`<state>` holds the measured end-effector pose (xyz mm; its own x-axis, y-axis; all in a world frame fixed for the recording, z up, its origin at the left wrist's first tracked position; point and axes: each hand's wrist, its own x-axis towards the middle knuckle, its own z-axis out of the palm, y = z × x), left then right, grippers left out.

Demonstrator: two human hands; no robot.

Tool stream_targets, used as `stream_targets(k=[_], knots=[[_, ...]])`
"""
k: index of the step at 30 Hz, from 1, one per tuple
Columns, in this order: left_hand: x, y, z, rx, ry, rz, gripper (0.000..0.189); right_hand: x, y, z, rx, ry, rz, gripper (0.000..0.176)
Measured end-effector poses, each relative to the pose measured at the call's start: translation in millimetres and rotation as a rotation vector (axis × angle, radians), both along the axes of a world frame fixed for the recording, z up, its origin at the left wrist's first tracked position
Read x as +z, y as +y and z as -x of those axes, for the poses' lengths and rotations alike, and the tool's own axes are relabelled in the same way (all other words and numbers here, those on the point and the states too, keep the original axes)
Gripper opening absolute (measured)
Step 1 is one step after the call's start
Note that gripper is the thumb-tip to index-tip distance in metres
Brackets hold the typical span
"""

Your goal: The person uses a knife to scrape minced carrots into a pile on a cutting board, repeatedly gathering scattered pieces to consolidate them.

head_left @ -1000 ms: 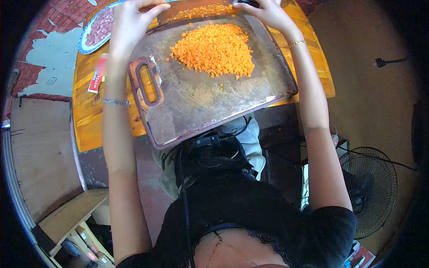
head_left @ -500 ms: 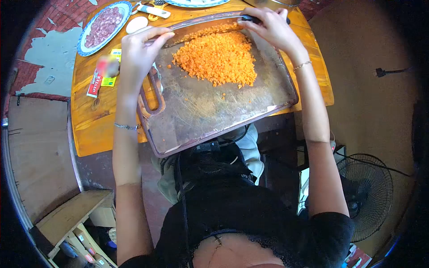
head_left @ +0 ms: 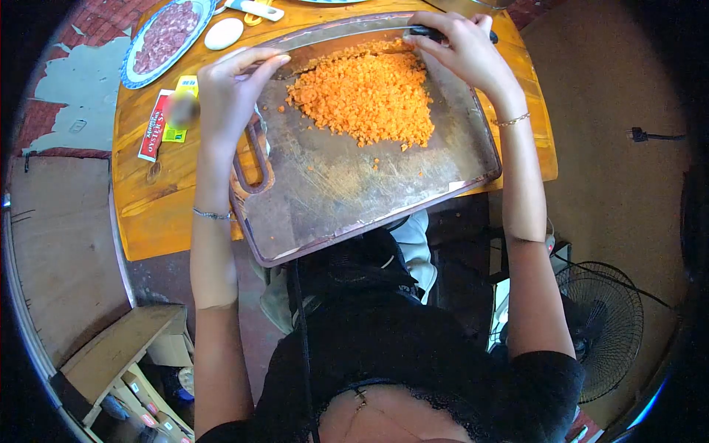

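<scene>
"Lower in view than one second ago: one wooden table [head_left: 170, 221], one brown cutting board [head_left: 354, 181] upon it, both hands."

"Fault to expect of the board?"

"It overhangs the table's near edge; a hard push down there could tip it."

"Next in size?"

"One blue-rimmed plate [head_left: 128, 70] of chopped pink meat [head_left: 168, 35], left of the board. One knife [head_left: 347, 40], across the board's far part: right hand [head_left: 465, 52] wrapped round its black handle, left hand [head_left: 233, 87] pinching the blade's other end between thumb and fingers."

"Risk?"

"Those fingertips sit close to the blade; a slip or twist could cut them."

"Contents of the board?"

"One pile of chopped orange bits [head_left: 362, 103], apparently carrot, on its far half, right by the blade; contact cannot be told. Too forceful a sweep could scatter it."

"Smaller items?"

"One red packet [head_left: 153, 125], on the table, left of the left hand. One white oval, apparently an egg [head_left: 224, 34], beside the plate; a jolt could roll it."
</scene>
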<state>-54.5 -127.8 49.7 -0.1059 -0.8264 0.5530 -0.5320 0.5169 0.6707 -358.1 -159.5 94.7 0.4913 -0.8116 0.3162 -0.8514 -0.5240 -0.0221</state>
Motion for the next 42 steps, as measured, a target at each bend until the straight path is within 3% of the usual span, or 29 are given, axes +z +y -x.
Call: stream_targets(k=[4,6,8,10,12,14,17,20,23,26,29,33,42], knots=[[0,2,-1,-0.004,0.013,-0.004,0.013,-3,0,1,0.06,0.012,0.19,0.029],[7,1,1,-0.028,-0.032,0.012,0.014,-31,-5,8,0.064,-0.104,0.046,0.027],[11,1,1,-0.044,-0.057,0.005,0.014,-12,1,0,-0.026,0.003,-0.081,0.027],[9,2,-5,-0.052,-0.025,-0.031,0.014,12,6,-4,0.087,0.081,0.158,0.028],[11,3,-5,-0.072,-0.051,-0.031,0.015,-2,18,-15,-0.034,-0.132,-0.068,0.022],[21,6,2,-0.066,-0.123,0.015,0.016,6,16,-13,-0.027,-0.135,-0.192,0.024],[11,-2,-4,-0.093,0.119,-0.205,0.017,36,27,-20,-0.067,-0.001,-0.194,0.027],[21,3,0,-0.073,-0.153,-0.041,0.018,7,23,-16,-0.045,-0.118,-0.17,0.027],[14,-3,-2,-0.058,-0.032,-0.209,0.018,0,23,-9,-0.071,-0.076,-0.175,0.027],[27,-8,1,-0.038,-0.265,-0.105,0.018,3,21,-1,-0.077,-0.116,-0.162,0.026],[40,-17,4,-0.085,-0.183,-0.019,0.02,7,17,8,-0.044,-0.135,-0.013,0.026],[44,-32,9,-0.063,-0.216,0.039,0.022,25,15,9,-0.114,-0.165,-0.139,0.024],[13,-50,17,-0.037,-0.212,0.077,0.021,7,-14,9,-0.123,-0.15,-0.144,0.024]])
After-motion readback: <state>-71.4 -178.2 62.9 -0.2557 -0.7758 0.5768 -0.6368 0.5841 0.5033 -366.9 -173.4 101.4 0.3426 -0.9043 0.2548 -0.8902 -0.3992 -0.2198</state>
